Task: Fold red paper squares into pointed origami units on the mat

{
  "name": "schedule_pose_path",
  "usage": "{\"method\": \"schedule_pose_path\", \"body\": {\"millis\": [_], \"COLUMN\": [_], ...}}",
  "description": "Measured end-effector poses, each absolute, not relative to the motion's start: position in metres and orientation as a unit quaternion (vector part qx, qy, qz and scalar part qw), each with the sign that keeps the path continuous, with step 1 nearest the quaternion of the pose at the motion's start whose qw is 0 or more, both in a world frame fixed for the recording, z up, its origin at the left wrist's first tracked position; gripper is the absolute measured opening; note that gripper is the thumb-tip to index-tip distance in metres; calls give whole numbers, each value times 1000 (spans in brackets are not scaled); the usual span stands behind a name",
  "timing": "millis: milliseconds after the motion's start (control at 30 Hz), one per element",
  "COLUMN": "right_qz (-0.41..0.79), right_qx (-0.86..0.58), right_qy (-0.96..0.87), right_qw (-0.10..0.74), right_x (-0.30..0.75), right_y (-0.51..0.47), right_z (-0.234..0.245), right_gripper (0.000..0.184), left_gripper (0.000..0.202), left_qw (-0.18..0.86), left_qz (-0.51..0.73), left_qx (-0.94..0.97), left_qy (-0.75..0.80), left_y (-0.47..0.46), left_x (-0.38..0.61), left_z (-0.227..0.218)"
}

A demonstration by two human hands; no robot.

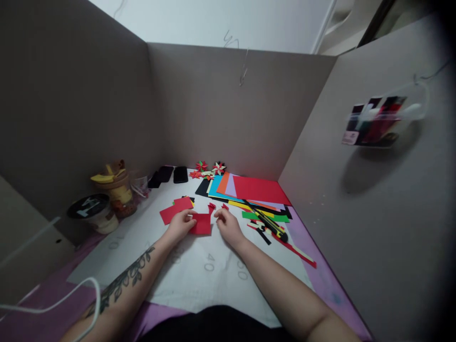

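My left hand pinches the left side of a small red paper square, thumb on top, just above the white sheet on the table. At the right edge of that square is my right hand, its fingers bent and a little apart, with nothing visible between them. Two small folded red paper pieces stand just beyond my hands. Further left, another red paper piece lies over some green, yellow and black paper.
Coloured sheets, strips and a yellow-black utility knife lie to the right. Folded paper stars and a black phone-like object are at the back. Tubs stand left; grey walls enclose the table.
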State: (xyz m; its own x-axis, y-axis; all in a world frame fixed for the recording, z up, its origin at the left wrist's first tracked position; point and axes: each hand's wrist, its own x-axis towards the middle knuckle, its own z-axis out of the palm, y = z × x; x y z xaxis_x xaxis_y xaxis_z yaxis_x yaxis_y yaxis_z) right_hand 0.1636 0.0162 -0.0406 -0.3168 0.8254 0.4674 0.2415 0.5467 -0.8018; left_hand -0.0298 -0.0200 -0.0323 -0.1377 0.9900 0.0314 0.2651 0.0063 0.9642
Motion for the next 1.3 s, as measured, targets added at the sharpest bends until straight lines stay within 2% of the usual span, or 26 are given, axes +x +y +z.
{"method": "schedule_pose_path", "body": {"millis": [133,233,433,567,667,900,1300], "right_qz": [252,235,251,279,311,499,428], "right_qx": [-285,-267,-259,-261,-289,-339,-369], "right_qy": [-832,-847,-821,-810,-770,-629,-664], "right_qw": [403,394,442,445,476,490,490], "right_x": [168,169,168,167,165,160,158], "right_y": [13,11,13,11,10,15,7], "right_z": [-35,-34,-37,-34,-31,-38,-32], "right_gripper": [40,31,18,16,10,9,12], "left_gripper": [39,40,43,44,37,21,17], "left_qw": [466,499,523,486,458,396,208], "left_qz": [501,512,532,533,525,489,412], "left_qx": [469,451,432,469,510,612,725], "left_qy": [559,534,508,509,505,480,512], "left_y": [-18,-18,-20,-23,-25,-28,-37], "left_x": [-30,-28,-24,-23,-22,-19,-13], "left_z": [-35,-35,-29,-23,-21,-18,-12]}}
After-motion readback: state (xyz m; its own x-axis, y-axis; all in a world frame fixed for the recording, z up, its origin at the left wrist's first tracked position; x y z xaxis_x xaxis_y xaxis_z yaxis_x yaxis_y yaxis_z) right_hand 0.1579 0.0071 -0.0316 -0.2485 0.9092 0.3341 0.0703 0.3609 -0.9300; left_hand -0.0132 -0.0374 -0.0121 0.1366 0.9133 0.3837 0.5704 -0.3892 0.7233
